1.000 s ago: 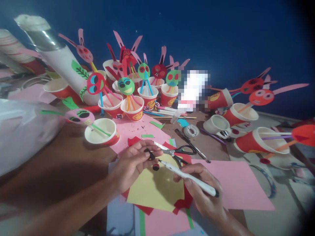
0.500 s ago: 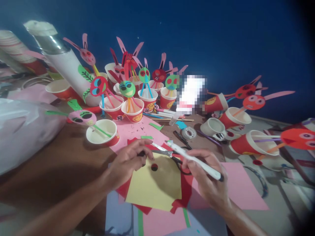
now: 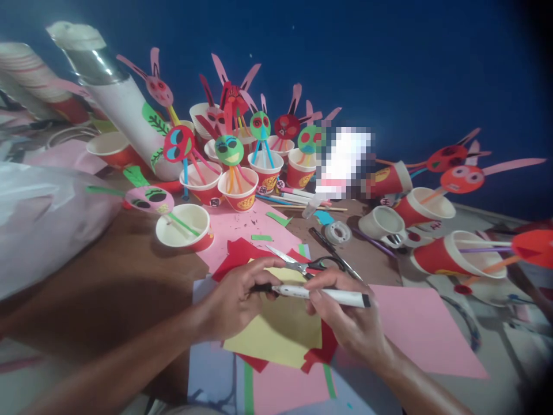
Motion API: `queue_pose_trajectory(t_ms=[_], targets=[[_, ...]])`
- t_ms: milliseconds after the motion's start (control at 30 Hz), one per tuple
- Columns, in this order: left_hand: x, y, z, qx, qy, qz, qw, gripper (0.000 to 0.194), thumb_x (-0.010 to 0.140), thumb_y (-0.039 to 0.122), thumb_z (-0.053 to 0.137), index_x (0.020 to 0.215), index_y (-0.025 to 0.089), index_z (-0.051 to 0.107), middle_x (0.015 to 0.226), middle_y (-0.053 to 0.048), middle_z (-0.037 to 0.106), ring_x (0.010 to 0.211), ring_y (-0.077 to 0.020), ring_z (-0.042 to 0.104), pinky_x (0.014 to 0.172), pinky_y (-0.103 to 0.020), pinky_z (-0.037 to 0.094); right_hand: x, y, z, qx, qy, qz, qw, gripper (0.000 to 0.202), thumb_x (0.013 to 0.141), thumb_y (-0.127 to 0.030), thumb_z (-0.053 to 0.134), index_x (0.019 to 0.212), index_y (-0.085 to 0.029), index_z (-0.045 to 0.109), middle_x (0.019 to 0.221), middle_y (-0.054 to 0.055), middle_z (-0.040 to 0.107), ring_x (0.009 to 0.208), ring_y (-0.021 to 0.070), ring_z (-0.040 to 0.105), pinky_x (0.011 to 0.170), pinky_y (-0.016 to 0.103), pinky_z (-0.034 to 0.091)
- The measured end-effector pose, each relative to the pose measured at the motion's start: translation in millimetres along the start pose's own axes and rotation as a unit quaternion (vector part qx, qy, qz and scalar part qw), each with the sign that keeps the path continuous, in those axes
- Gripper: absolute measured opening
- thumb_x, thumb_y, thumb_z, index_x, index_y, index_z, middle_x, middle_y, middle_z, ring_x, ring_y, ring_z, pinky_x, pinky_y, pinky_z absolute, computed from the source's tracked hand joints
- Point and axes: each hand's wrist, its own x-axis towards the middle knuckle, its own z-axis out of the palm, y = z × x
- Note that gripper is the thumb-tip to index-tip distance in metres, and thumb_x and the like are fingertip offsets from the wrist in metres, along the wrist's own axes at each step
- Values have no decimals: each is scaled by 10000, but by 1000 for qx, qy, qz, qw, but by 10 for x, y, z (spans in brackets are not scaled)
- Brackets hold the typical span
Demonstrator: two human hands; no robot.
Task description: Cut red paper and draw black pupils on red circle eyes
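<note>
My right hand [image 3: 352, 317] is closed round a white marker [image 3: 345, 297], its tip toward the left. Between the fingers of my left hand [image 3: 231, 300] is a black marker cap [image 3: 259, 287], in line with the marker's tip and very close to it; whether they touch I cannot tell. Beneath both hands lies a yellow sheet of paper [image 3: 285, 340] on top of red paper [image 3: 317, 357]. Scissors with black handles [image 3: 322, 264] rest just beyond my fingers, blades pointing left.
Paper cups [image 3: 203, 184] with paper animal faces on straws stand along the back. At left are a tilted flask [image 3: 125, 109] and a plastic bag [image 3: 47, 225]. Toward the right lie a tape roll [image 3: 337, 233], a white mug [image 3: 382, 225] and pink paper [image 3: 427, 328].
My hands have come together, bringing the marker's tip to the cap. The marker has turned nearly level. The small dark-and-red disc seen on the yellow paper is now hidden. The view has shifted slightly.
</note>
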Motion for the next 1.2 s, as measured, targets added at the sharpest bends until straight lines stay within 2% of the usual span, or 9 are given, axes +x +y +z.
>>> queue_pose_trajectory(t_ms=[167, 333, 533, 700, 867, 967, 1100, 1133, 1200], targets=[[-7, -6, 12, 3, -26, 26, 999, 636, 658, -44, 345, 1245, 199, 384, 987, -29, 635, 866, -124, 583, 786, -268, 432, 7, -7, 66, -9, -21, -3, 1000, 71, 820, -188, 545, 786, -182, 606, 557, -25, 619, 475, 97, 553, 437, 178, 423], [-11, -17, 30, 10, -37, 58, 998, 704, 639, -91, 305, 1259, 241, 343, 1130, -39, 561, 1064, -147, 538, 881, -297, 434, -3, 18, 123, 52, -28, 27, 998, 79, 820, -176, 538, 761, -174, 591, 572, -20, 636, 457, 82, 541, 416, 160, 404], [-45, -47, 80, 13, -31, 35, 999, 671, 695, -83, 309, 1258, 282, 316, 1210, -54, 479, 1231, -188, 417, 897, -317, 445, -56, 118, 215, 113, -28, 62, 991, 120, 852, -216, 533, 748, -180, 580, 587, -21, 616, 513, 97, 555, 482, 187, 437], [-45, -94, 94, 12, -26, 18, 999, 653, 687, -74, 312, 1248, 260, 310, 1196, -47, 484, 1205, -168, 434, 980, -355, 377, -101, 145, 250, 101, -31, 54, 993, 113, 858, -226, 536, 764, -182, 584, 598, -20, 593, 521, 101, 535, 501, 202, 430], [-33, -96, 120, 7, -10, 7, 1000, 584, 685, -33, 323, 1205, 231, 344, 1111, -41, 533, 1111, -168, 507, 938, -357, 405, -157, 183, 290, 88, -30, 22, 995, 92, 851, -218, 538, 780, -188, 588, 627, -9, 599, 540, 113, 543, 509, 214, 431], [-39, -90, 140, 14, -15, 7, 1000, 561, 701, -4, 340, 1209, 234, 353, 1142, -48, 536, 1128, -178, 501, 935, -354, 419, -152, 195, 307, 74, -39, 36, 996, 94, 844, -228, 543, 775, -186, 591, 626, -8, 594, 525, 111, 531, 491, 213, 417], [-40, -1, 134, 124, -27, 3, 992, 593, 694, 12, 400, 1229, 267, 397, 1190, -41, 535, 1109, -194, 516, 902, -337, 453, -24, 117, 135, 79, -72, 76, 991, 135, 846, -276, 530, 772, -176, 583, 594, -11, 567, 514, 112, 513, 465, 214, 401], [-38, 39, 112, 161, -8, 3, 987, 580, 697, 22, 422, 1225, 263, 416, 1183, -43, 542, 1079, -196, 533, 878, -328, 467, 23, 79, 29, 75, -70, 74, 992, 151, 847, -296, 525, 779, -174, 581, 590, -12, 560, 514, 112, 511, 463, 213, 401], [-40, 121, 36, 212, 65, 11, 975, 508, 726, 69, 465, 1204, 240, 455, 1160, -56, 560, 1009, -196, 570, 812, -304, 494, 121, -1, -253, 33, -47, 72, 996, 206, 861, -350, 491, 768, -181, 564, 520, -36, 496, 445, 103, 442, 415, 212, 358]])
